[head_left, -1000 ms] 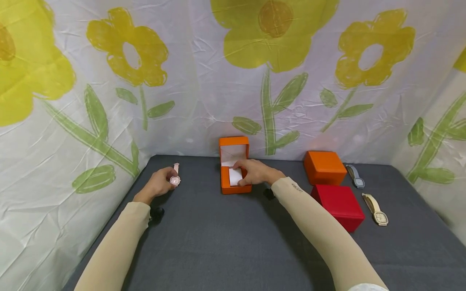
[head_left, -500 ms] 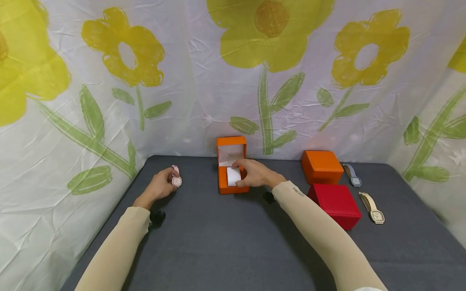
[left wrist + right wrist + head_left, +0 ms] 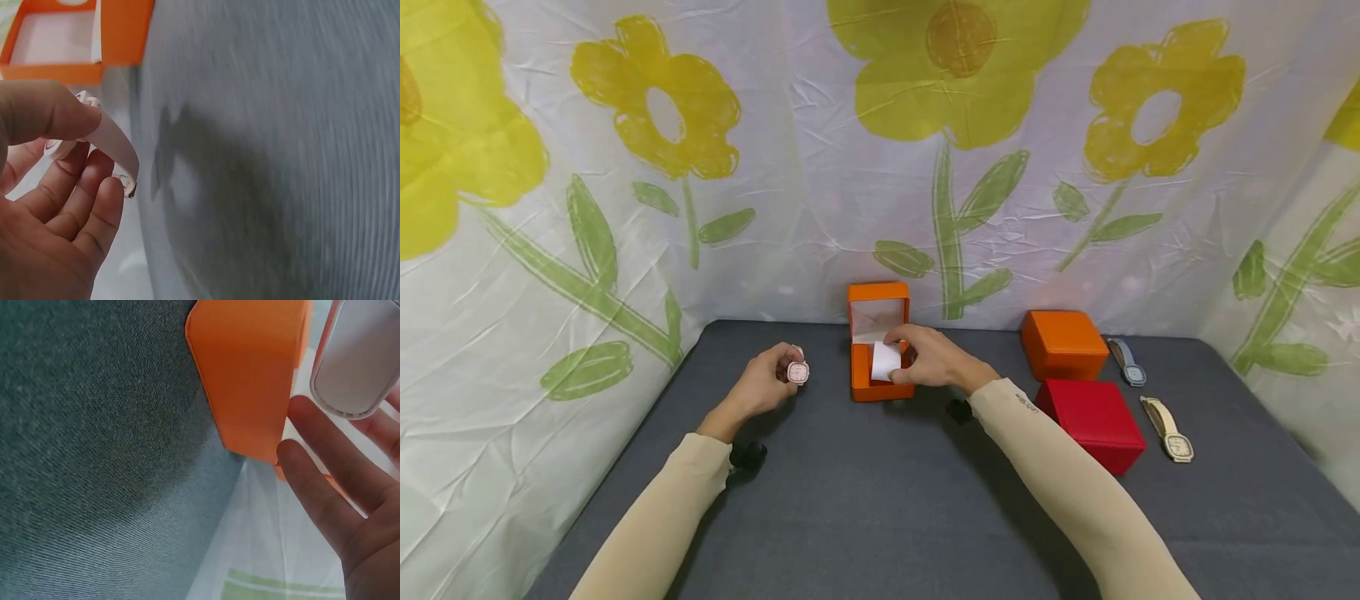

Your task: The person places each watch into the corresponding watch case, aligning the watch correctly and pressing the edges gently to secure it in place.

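A pink wristwatch (image 3: 798, 372) is held in my left hand (image 3: 758, 387), left of the open orange watch box (image 3: 883, 392). In the left wrist view its pale pink strap (image 3: 117, 145) curves down from under the thumb, and the fingers lie behind it. At the box, my right hand (image 3: 936, 360) pinches a white watch cushion (image 3: 884, 360), which is tilted and partly raised from the base. The right wrist view shows the cushion's rounded end (image 3: 356, 356) apart from the box wall (image 3: 247, 381); the thumb is out of sight there.
At the right, a second orange box (image 3: 1066, 343) stands shut behind a red box (image 3: 1093, 423). A blue-grey watch (image 3: 1129, 365) and a cream watch (image 3: 1171, 432) lie beside them on the dark grey cloth (image 3: 865, 517). A flower-patterned curtain (image 3: 805, 208) borders the back.
My left hand has lifted the pink watch and carried it right, toward the box. The white cushion has tilted and risen slightly in my right hand.
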A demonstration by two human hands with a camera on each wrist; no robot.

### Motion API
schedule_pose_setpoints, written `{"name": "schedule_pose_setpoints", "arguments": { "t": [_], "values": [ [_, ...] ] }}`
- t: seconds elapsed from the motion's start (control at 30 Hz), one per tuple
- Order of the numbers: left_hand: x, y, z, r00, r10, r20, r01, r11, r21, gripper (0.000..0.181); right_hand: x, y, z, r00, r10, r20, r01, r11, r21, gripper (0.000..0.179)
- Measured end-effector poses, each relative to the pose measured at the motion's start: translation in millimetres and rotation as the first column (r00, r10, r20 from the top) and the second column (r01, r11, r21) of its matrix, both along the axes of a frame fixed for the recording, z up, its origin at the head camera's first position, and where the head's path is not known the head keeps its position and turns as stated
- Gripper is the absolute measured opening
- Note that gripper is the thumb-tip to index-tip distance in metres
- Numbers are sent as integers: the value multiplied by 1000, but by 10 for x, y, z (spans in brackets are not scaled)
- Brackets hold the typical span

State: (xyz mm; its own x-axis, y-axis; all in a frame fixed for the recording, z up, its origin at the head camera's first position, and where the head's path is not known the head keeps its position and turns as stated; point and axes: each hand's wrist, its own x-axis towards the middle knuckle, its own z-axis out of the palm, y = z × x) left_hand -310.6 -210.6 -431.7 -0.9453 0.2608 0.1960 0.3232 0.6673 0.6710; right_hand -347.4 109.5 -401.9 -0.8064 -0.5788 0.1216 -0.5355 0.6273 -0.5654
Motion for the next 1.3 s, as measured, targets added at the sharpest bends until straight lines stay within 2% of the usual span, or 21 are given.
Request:
{"name": "schedule_pose_setpoints", "arguments": {
  "t": [0.23, 0.43, 0.63, 0.93, 1.13, 1.3],
  "values": [
    [120, 226, 95, 998, -59, -12, 60, 995, 74, 37, 89, 36, -5, 1000, 28, 0, -28, 995, -92, 47],
    [222, 436, 182, 993, -110, -41, 115, 984, 134, 36, 206, 48, -24, 997, 68, 38, -59, 978, -200, 46],
    [289, 601, 222, 983, -178, -51, 185, 960, 209, 37, 283, 65, -24, 991, 93, 96, -61, 954, -295, 41],
    [302, 795, 250, 964, -267, 2, 248, 901, 356, 38, 354, 130, -40, 981, 167, 99, -112, 904, -412, 41],
    [295, 910, 268, 945, -327, 12, 281, 830, 482, 38, 393, 170, -51, 979, 181, 93, -120, 883, -454, 40],
    [327, 972, 267, 934, -356, 10, 294, 786, 545, 39, 417, 179, -66, 975, 193, 113, -115, 868, -483, 39]
  ]
}}
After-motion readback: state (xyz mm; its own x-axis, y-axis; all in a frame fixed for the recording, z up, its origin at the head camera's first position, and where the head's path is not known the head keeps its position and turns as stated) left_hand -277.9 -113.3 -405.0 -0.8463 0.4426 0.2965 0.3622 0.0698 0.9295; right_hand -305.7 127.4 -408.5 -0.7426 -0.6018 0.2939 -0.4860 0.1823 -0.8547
